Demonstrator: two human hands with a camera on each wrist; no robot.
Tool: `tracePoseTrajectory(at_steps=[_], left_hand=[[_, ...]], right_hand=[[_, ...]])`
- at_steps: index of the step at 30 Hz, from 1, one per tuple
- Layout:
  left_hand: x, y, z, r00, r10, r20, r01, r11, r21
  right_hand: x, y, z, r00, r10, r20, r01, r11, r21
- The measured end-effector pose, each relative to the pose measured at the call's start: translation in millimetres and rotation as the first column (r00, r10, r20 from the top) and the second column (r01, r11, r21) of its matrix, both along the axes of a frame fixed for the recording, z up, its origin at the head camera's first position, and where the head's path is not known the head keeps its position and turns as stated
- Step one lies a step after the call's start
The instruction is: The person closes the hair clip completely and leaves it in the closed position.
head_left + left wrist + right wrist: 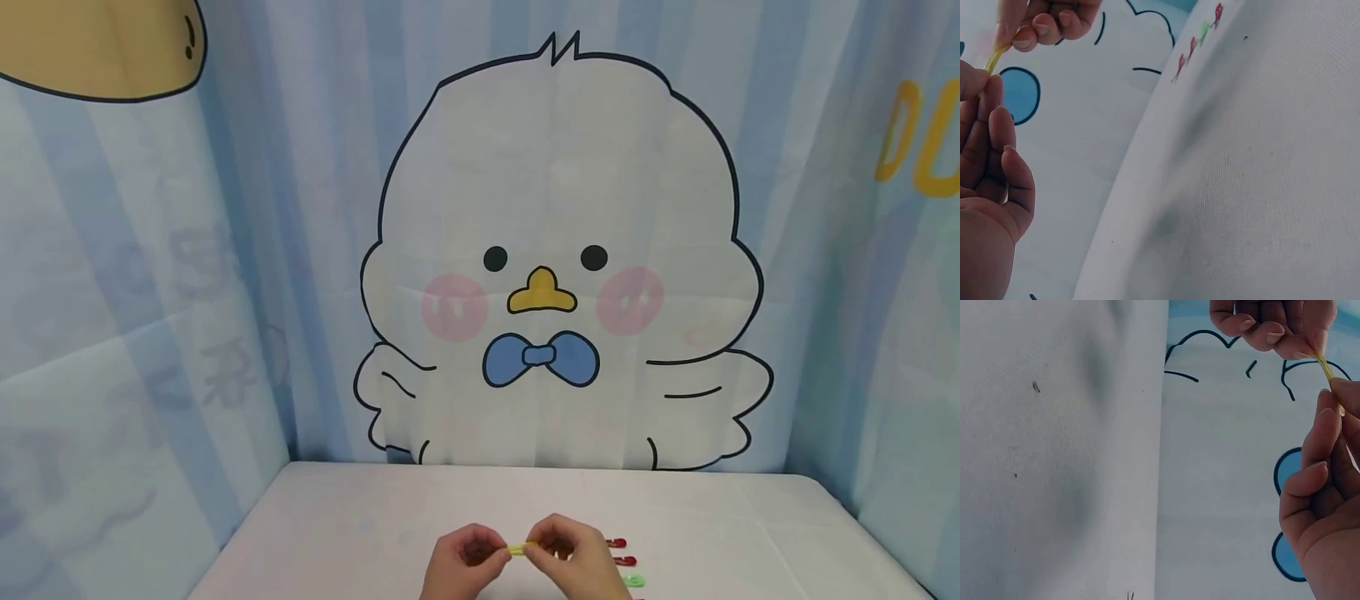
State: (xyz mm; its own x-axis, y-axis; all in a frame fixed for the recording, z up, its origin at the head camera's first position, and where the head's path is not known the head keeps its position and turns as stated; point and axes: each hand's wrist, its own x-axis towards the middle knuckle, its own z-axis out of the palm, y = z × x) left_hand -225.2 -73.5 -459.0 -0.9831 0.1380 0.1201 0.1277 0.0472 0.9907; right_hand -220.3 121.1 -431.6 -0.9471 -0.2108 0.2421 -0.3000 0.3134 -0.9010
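Note:
A slim yellow hair clip [516, 550] is held level above the white table, between both hands. My left hand [468, 560] pinches one end with thumb and forefinger, and my right hand [573, 554] pinches the other. In the right wrist view the middle of the yellow clip [1324, 367] shows between the fingertips; its ends are covered. On the table, to the right of my right hand, lie red hair clips [626, 561] and a green hair clip [633, 581]. The left wrist view shows them in a row, with the green clip [1204, 31] among the red ones.
The white table [360, 517] reaches back to a cloth backdrop [540, 167] printed with a white bird in a blue bow tie. Striped cloth [135, 292] hangs along the left side, and more cloth stands on the right.

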Motion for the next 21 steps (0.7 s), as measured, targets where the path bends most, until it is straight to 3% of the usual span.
tracePoseTrajectory(at_steps=[9,15,21], left_hand=[[-3.5,1.4,-3.4,0.996,0.058,0.063,-0.056,0.998,-0.040],[-4.3,6.0,-5.4,0.992,0.118,0.037,-0.116,0.991,-0.068],[-3.4,7.6,-4.4,0.992,0.122,0.030,-0.120,0.990,-0.070]], right_hand=[[0.1,-3.9,-4.1,0.998,-0.041,-0.037,0.043,0.999,0.027],[-1.1,-6.2,-8.3,0.995,-0.086,-0.059,0.089,0.994,0.057],[-2.2,-5.0,-9.9,0.992,-0.103,-0.078,0.109,0.991,0.072]])
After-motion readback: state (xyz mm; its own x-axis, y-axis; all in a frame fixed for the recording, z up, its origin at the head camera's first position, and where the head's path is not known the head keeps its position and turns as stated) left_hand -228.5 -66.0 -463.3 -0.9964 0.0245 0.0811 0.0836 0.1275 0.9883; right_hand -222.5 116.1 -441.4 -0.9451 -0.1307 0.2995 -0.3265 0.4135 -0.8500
